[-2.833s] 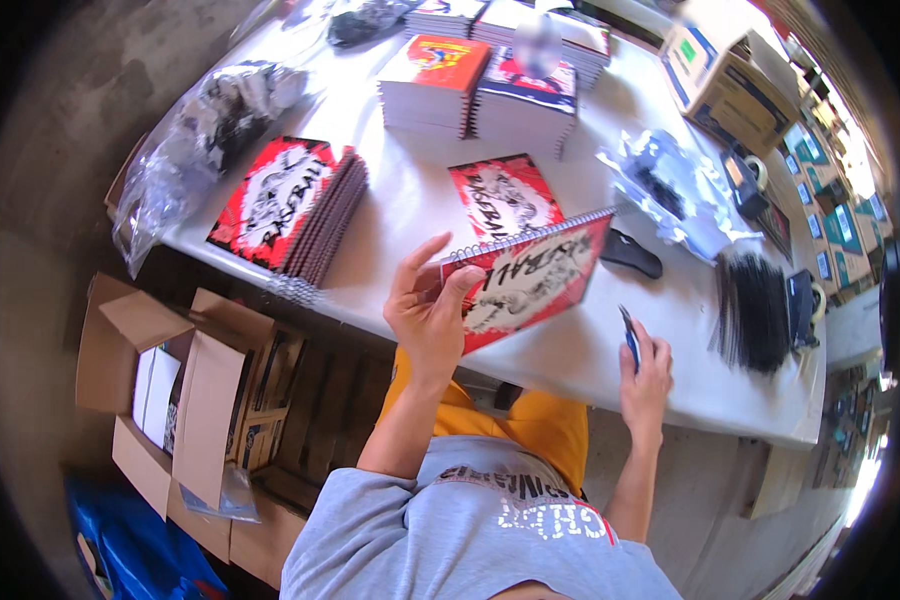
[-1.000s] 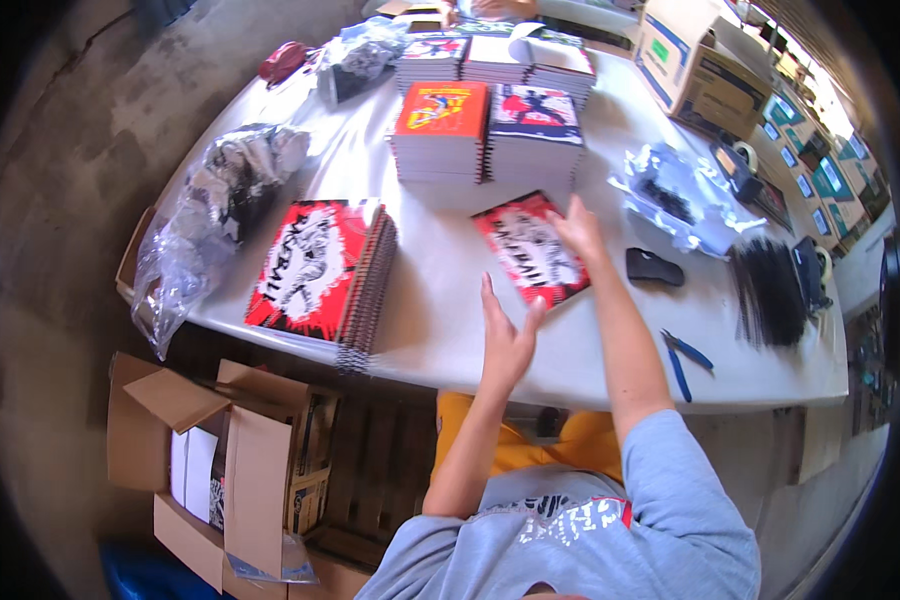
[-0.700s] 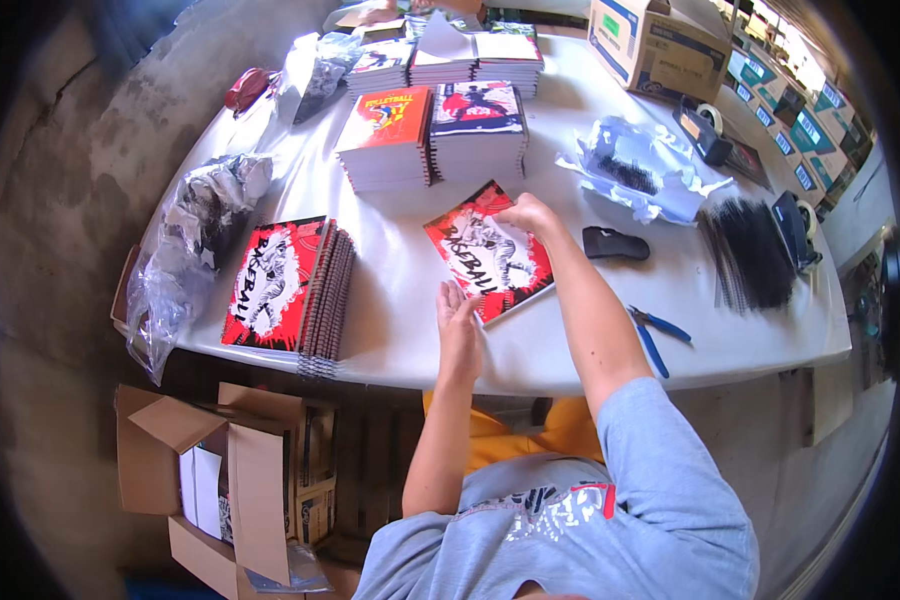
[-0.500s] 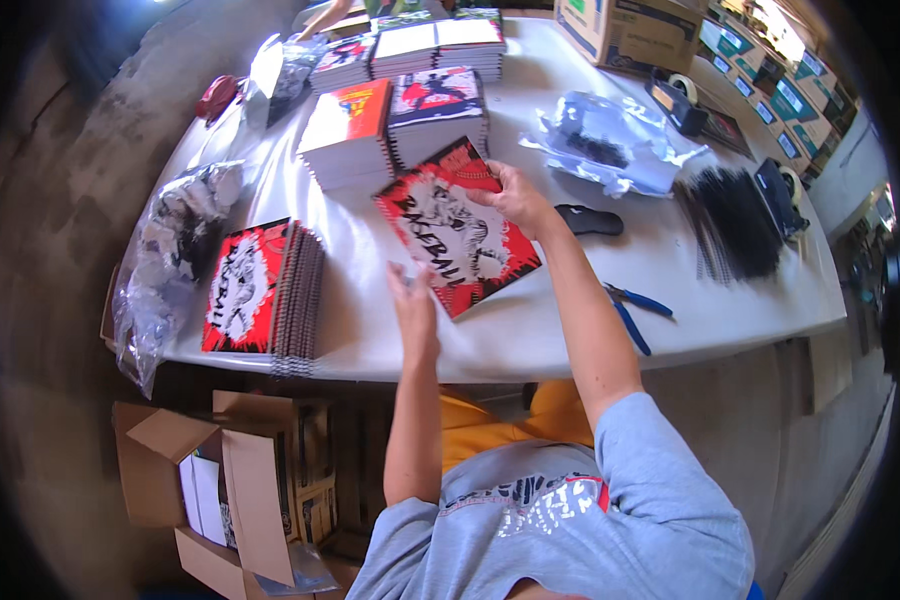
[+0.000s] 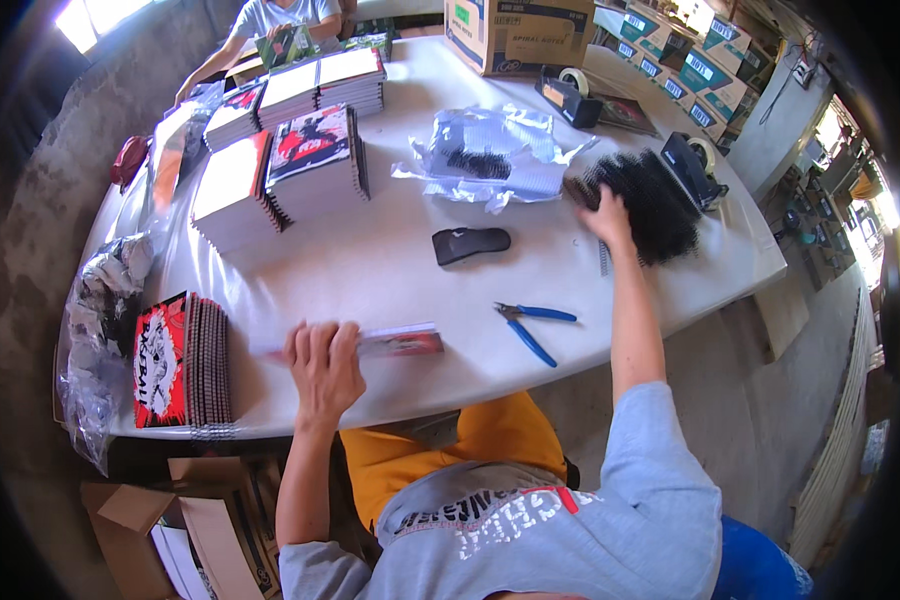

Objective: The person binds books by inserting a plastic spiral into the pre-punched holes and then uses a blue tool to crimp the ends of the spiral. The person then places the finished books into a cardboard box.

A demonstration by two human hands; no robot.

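My left hand point(image 5: 328, 372) is closed around a notebook point(image 5: 402, 341) stood on edge near the table's front, its cover turned mostly out of sight and blurred at the left end. My right hand point(image 5: 610, 218) reaches to a pile of black spiral binding coils point(image 5: 655, 215); its thumb and fingers are apart at the pile's left side. Between the hands lie blue-handled cutting pliers point(image 5: 536, 325) and a black, flat, rounded object point(image 5: 470, 244). Beyond my left hand is a stack of coil-bound notebooks point(image 5: 162, 362) with red, black and white covers.
Thick notebook stacks point(image 5: 315, 160) stand at the back left. An open plastic bag point(image 5: 490, 155) holds more coils. Tape dispensers point(image 5: 692, 170) and a cardboard box point(image 5: 520, 38) stand farther right and back. A person point(image 5: 288, 20) works across the table. An open carton point(image 5: 135, 510) sits below the left edge.
The notebook, held up by my right hand before, is now lowered on edge in my left hand. My right hand has let go and moved right to the coils. The view has shifted right.
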